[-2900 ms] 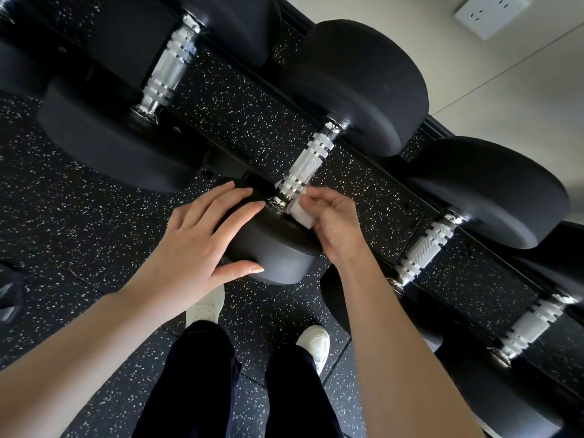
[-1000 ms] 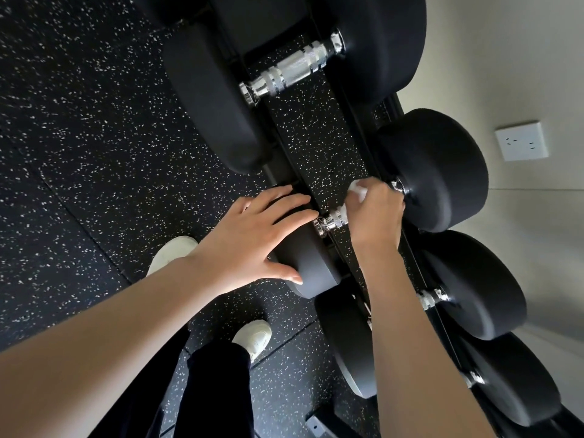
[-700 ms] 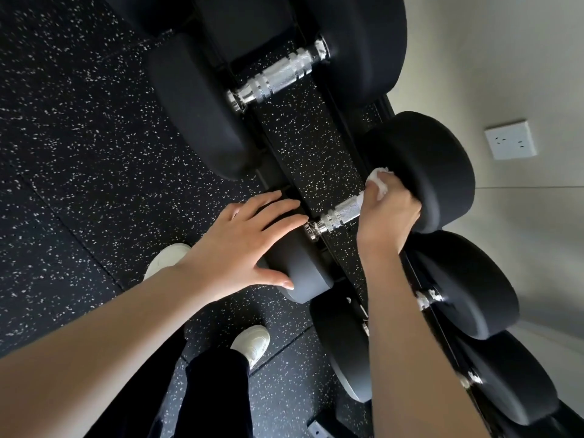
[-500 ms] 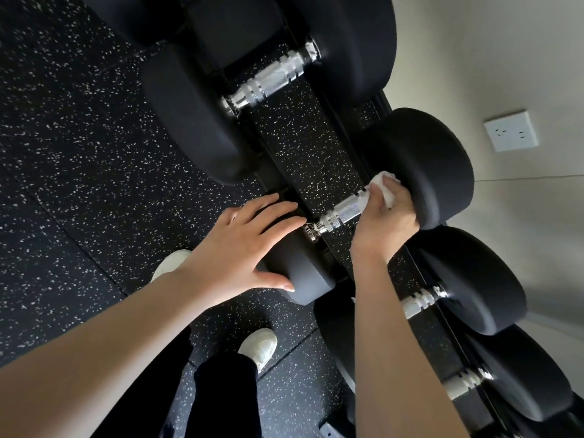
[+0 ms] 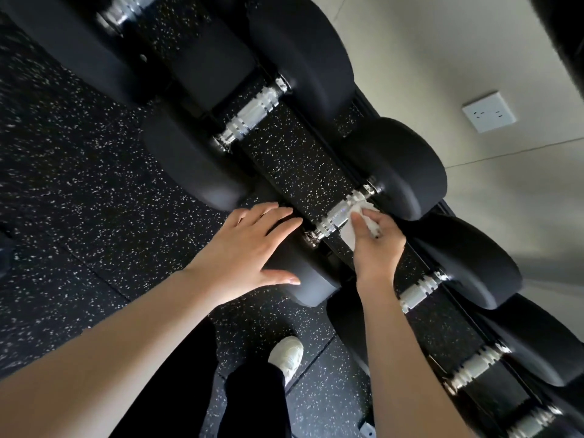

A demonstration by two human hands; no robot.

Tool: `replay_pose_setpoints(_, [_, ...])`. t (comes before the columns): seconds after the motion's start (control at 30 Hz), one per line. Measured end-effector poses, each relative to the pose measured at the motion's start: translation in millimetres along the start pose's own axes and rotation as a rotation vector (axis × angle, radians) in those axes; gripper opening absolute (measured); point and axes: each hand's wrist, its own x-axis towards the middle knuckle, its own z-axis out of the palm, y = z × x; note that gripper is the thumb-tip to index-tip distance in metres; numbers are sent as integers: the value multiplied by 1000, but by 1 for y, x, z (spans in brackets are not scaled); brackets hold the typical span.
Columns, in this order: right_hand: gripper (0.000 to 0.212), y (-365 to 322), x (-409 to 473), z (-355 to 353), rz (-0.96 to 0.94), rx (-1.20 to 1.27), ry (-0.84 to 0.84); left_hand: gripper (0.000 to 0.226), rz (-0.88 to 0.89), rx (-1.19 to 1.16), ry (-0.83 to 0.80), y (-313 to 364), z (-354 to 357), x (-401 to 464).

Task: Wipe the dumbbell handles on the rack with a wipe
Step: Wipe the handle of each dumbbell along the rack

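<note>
My left hand (image 5: 245,251) lies flat, fingers straight and spread, on the near black head (image 5: 300,279) of the dumbbell. Judged purpose: keep it from rolling in the rack (image 5: 297,159) while I rub. My right hand (image 5: 374,245) pinches the white wipe (image 5: 350,230) between thumb and curled fingers, the grip closed on the cloth. The wipe presses against the handle (image 5: 339,214) at its far half, close to the far head (image 5: 401,165); part of the cloth hangs below the bar.

The handle's long axis runs from near-left to far-right in view, crossing the rack's length, near end toward me and far end toward the wall. Near half of the knurled chrome is bare. Neighbouring handles (image 5: 252,113) (image 5: 420,289) lie parallel, untouched now.
</note>
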Motion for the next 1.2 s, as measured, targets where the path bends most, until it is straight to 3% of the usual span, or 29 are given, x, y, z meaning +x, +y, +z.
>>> replay_pose_setpoints(0.17, [9, -28, -16, 12, -67, 99, -36, 78, -9, 136, 41, -19, -43, 9])
replay_pose_setpoints(0.4, [4, -37, -36, 48, -23, 111, -143, 79, -217, 301, 6, -59, -71, -8])
replay_pose_setpoints(0.5, [5, -45, -35, 68, -15, 95, -226, 80, -229, 344, -21, -72, -74, -14])
replay_pose_setpoints(0.67, [6, -77, -14, 98, -118, 131, -206, 81, -288, 357, -1, -92, -79, -5])
replay_pose_setpoints(0.87, [10, -114, 15, 144, -123, 247, -27, 87, -315, 304, -24, -127, -80, 12])
replay_pose_setpoints(1.03, [10, -135, 32, 178, 23, 446, 189, 90, -252, 206, -53, -145, -76, 16])
replay_pose_setpoints(1.2, [12, -141, 29, 200, 120, 478, 388, 86, -202, 125, -55, -154, -77, 18])
